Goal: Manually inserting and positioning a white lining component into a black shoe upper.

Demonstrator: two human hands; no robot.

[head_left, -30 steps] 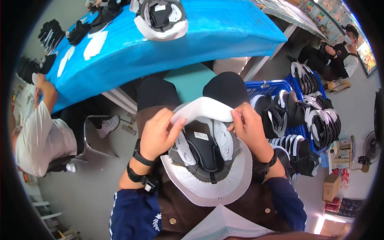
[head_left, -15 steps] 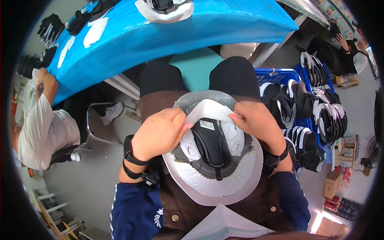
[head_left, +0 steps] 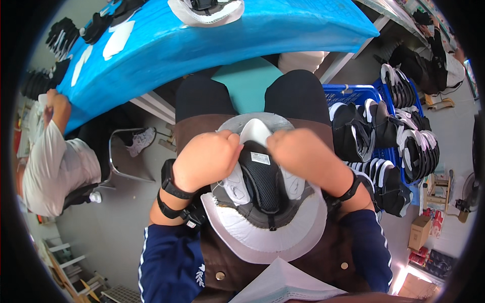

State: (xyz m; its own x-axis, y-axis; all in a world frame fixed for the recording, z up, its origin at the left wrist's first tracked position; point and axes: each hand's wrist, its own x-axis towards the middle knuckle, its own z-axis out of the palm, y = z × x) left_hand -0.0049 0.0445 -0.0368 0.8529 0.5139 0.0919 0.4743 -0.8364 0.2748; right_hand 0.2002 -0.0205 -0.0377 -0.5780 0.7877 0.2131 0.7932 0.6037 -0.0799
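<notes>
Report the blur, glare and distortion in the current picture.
Head view: the right hand is motion-blurred, the left hand looks sharper; head view: a bright streak glares at lower right; head view: the blue table cover bows under fisheye distortion, and the outer corners go black.

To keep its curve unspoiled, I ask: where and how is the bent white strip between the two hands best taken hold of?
Probably by its two sides, the left hand coming from the left and the right hand from the right: the white strip is bent into an arch, its peak uncovered between them.
</notes>
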